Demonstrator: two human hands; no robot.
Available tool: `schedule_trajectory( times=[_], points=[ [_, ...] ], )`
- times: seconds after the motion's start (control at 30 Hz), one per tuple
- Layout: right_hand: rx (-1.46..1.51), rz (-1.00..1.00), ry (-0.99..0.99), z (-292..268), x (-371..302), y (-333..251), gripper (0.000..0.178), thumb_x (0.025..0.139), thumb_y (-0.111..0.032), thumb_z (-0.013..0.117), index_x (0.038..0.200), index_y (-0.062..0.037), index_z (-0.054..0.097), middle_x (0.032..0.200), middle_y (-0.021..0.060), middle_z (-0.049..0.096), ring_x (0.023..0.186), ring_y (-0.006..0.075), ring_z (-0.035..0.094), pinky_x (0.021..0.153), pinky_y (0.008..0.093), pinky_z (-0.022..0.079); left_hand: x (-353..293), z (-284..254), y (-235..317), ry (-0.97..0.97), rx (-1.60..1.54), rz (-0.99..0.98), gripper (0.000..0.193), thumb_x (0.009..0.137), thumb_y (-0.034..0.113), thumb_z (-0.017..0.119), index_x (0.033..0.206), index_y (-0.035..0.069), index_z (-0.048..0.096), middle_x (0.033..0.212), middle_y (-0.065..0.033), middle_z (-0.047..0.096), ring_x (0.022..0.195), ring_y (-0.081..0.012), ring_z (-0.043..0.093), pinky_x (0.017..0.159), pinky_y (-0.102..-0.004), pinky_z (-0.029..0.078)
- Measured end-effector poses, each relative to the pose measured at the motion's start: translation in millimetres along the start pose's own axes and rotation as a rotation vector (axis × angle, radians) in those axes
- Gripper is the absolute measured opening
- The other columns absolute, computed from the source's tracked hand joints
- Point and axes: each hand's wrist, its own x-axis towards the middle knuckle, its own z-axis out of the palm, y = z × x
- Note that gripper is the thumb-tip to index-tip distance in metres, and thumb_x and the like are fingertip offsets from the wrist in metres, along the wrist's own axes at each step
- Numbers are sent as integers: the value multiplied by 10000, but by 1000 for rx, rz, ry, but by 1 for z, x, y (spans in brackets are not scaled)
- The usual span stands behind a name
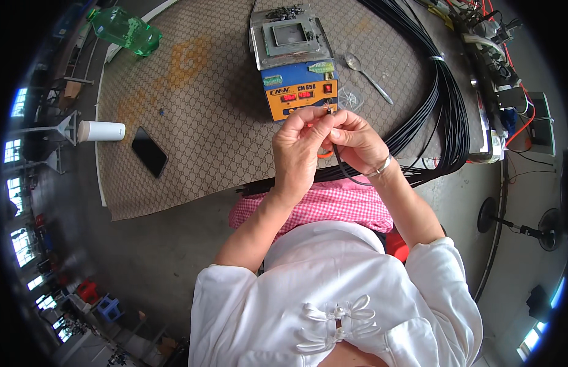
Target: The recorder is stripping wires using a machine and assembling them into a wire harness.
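Note:
My left hand (298,147) and my right hand (362,145) meet just in front of an orange-and-blue solder pot (302,78). Fingers of both are pinched together on the tip of a thin black cable (340,160). From there the cable hangs down and curves to the right under my right wrist. Fine detail of the tip is hidden by my fingers. On top of the pot sits a metal tray (269,60) around a square basin, with dark residue at its back. Red digits glow on the pot's front panel.
A large bundle of black cables (453,116) curves along the table's right side. Near the pot lies a metal spoon (371,78). Farther left are a phone (149,151), a white cup (101,131) and a green bottle (126,30). Patterned cloth covers the table (204,122).

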Motion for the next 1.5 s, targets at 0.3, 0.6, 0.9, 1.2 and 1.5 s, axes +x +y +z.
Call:
schedule_trajectory(
  times=[0.3, 0.6, 0.9, 1.2, 1.5],
  points=[
    [-1300, -331, 194, -22, -4, 20, 127, 721, -35, 611, 837, 12, 592, 799, 102, 595, 683, 193, 575, 589, 320, 467, -11, -18, 3, -72, -291, -163, 127, 884, 98, 482, 976, 18, 515, 809, -61, 551, 727, -126, 528, 656, -269, 461],
    [-1968, -413, 161, -37, 10, 55, 345, 678, -148, 637, 978, -9, 537, 942, 132, 506, 907, 315, 491, 797, 351, 421, -20, -36, 8, 5, -321, -259, 152, 864, 70, 500, 987, -3, 552, 788, -47, 534, 680, -105, 479, 569, -221, 372],
    [-1083, 13, 138, -39, 4, 28, 411, 751, -102, 595, 1143, -44, 488, 805, 98, 589, 743, 197, 574, 657, 294, 462, -24, -47, 9, 32, -310, -255, 184, 858, 60, 505, 1016, -11, 566, 793, -40, 536, 669, -93, 473, 542, -207, 354],
    [-422, 77, -122, 24, -38, -14, 528, 874, -447, 449, 1065, 40, 521, 644, 37, 529, 603, 98, 516, 536, 212, 402, -28, -49, 2, 2, -122, -173, 194, 880, 95, 497, 1032, -2, 569, 758, -17, 537, 641, -63, 429, 560, -187, 348],
    [-434, 149, -185, 33, -38, -12, 459, 882, -379, 474, 1007, 56, 556, 577, 19, 492, 519, 88, 497, 453, 191, 370, -31, -50, -1, -17, -40, -148, 216, 878, 123, 514, 1051, 10, 574, 761, -7, 558, 632, -50, 432, 581, -174, 369]
  ],
)
